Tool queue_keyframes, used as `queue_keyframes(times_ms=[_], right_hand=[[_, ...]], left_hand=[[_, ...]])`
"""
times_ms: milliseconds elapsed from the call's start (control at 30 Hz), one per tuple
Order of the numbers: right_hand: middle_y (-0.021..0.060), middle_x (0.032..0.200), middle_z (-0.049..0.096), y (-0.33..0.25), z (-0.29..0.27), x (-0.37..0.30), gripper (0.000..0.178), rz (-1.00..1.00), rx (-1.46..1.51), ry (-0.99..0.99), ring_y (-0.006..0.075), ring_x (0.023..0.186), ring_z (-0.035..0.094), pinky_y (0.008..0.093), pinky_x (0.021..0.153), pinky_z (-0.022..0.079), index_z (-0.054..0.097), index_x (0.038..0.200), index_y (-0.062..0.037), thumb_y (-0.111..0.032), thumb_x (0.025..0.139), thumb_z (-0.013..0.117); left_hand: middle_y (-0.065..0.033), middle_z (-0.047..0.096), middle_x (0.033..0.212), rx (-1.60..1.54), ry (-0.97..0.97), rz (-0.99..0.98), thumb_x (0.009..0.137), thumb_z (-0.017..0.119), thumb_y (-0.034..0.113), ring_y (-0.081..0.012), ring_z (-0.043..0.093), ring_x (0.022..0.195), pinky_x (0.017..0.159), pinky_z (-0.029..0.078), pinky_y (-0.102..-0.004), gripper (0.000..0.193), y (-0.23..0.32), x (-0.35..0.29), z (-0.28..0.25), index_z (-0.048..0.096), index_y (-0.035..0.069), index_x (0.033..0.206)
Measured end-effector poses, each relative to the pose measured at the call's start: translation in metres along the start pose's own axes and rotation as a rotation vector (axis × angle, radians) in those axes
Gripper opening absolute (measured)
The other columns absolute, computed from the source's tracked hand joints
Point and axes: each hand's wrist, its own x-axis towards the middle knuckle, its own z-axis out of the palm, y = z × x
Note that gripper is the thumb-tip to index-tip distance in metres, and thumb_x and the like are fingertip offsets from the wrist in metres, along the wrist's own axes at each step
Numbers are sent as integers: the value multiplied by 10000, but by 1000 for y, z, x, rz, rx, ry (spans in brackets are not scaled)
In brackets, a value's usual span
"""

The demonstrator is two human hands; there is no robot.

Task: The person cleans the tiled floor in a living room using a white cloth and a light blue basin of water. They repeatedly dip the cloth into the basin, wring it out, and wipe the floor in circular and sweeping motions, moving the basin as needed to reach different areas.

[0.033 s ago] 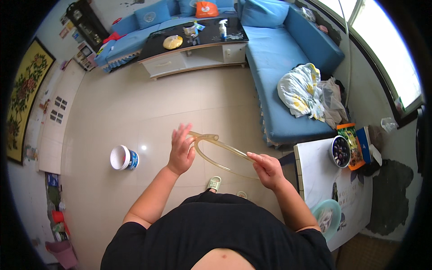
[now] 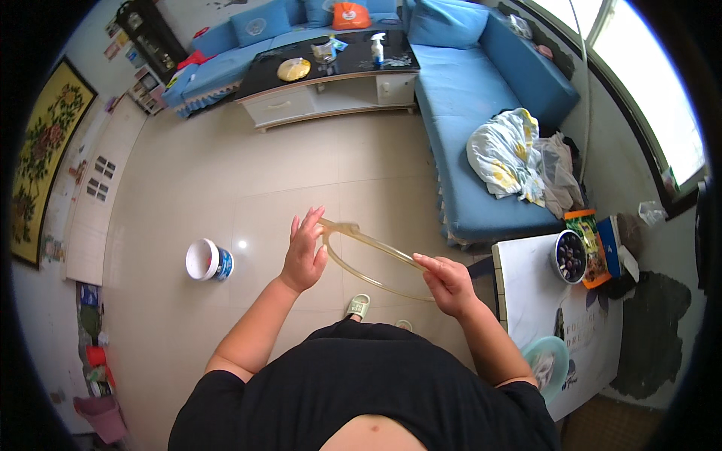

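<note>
In front of my body, a clear yellowish plastic tube (image 2: pixel 382 247) is bent into a narrow loop between my hands. My left hand (image 2: pixel 304 254) grips the tube at the loop's left side, its fingers stretched upward and its thumb against the tube. One short end sticks out just right of those fingers. At the other side my right hand (image 2: pixel 450 285) pinches the tube between thumb and fingers, palm turned inward. The lower strand of the loop passes behind the right hand, so its course there is hidden.
A white bucket (image 2: pixel 201 260) stands on the tiled floor to the left. At my right is a table (image 2: pixel 519 301) with a bowl of dark round fruit (image 2: pixel 569 257) and a pale green basin (image 2: pixel 553 361). Ahead are a blue sofa (image 2: pixel 470 90) and a black-topped coffee table (image 2: pixel 331 75).
The tube's short end by my left hand has turned slightly, so its round opening no longer faces me. My left fingers have shifted a little; my right hand stays in place.
</note>
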Motion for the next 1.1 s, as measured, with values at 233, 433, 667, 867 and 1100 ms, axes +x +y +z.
queue_keyframes(times_ms=[233, 433, 667, 867, 1100], right_hand=[[95, 588, 453, -14, -9, 9, 394, -154, 144, -52, 245, 505, 464, 332, 461, 360, 575, 1112, -79, 57, 745, 533], [86, 570, 435, -20, 4, 15, 362, -246, 243, -99, 227, 484, 441, 315, 462, 354, 577, 1093, -45, 66, 754, 512], [90, 637, 502, -27, 54, 49, 299, -143, 266, -177, 227, 535, 486, 281, 526, 403, 579, 1073, -15, 39, 785, 521], [159, 1047, 558, -22, 149, 109, 284, 128, -93, -259, 284, 958, 539, 343, 732, 481, 580, 1069, -37, -73, 789, 613], [136, 1112, 537, -101, 290, 174, 274, -79, 105, -383, 274, 1000, 522, 349, 774, 467, 574, 1069, -40, -51, 796, 597]], left_hand=[[-156, 524, 896, 6, 307, -100, 894, 499, 131, -300, 527, 763, 685, 444, -392, 187, 45, -28, -12, 370, 37, 992], [-152, 515, 832, 102, 415, -68, 892, 506, 138, -292, 516, 709, 615, 440, -363, 183, 65, -59, -34, 369, 37, 961], [-92, 538, 733, 185, 486, -292, 844, 603, 216, -251, 535, 594, 517, 439, -328, 341, 47, -99, -67, 418, 23, 1056], [-62, 510, 682, 530, 526, -386, 762, 665, 157, -240, 519, 569, 477, 417, -335, 314, 22, -118, -139, 507, 80, 1022], [-44, 476, 691, 890, 476, -547, 676, 686, 123, -214, 500, 600, 489, 402, -328, 302, -11, -174, -250, 584, 108, 959]])
